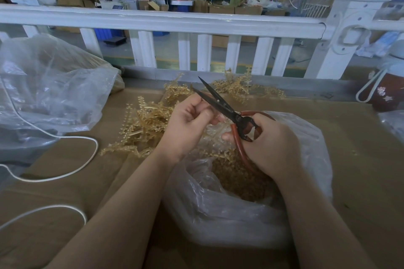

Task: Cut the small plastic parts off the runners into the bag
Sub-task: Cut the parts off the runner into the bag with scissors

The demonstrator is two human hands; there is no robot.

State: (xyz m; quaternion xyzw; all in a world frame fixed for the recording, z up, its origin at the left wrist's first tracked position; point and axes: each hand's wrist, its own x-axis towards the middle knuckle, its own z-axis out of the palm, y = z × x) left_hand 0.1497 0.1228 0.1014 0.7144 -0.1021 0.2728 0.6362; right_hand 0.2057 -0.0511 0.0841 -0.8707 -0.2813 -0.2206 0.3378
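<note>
My right hand (271, 144) grips the red handles of black-bladed scissors (218, 99), whose blades are spread apart and point up and away. My left hand (188, 122) has its fingers curled, pinching a thin amber runner right at the blades; the runner is mostly hidden by the fingers. Both hands hover over an open clear plastic bag (240, 214) holding many small amber cut parts (238, 177). A pile of amber runners (144, 124) lies on the cardboard-covered table left of the hands, with more runners (238, 86) behind them.
A large crumpled clear bag (50, 85) fills the left side. A white cord (65, 172) loops across the cardboard (360, 159). A white railing (166, 22) borders the far edge. A maroon bottle with a white strap (387, 89) stands at right.
</note>
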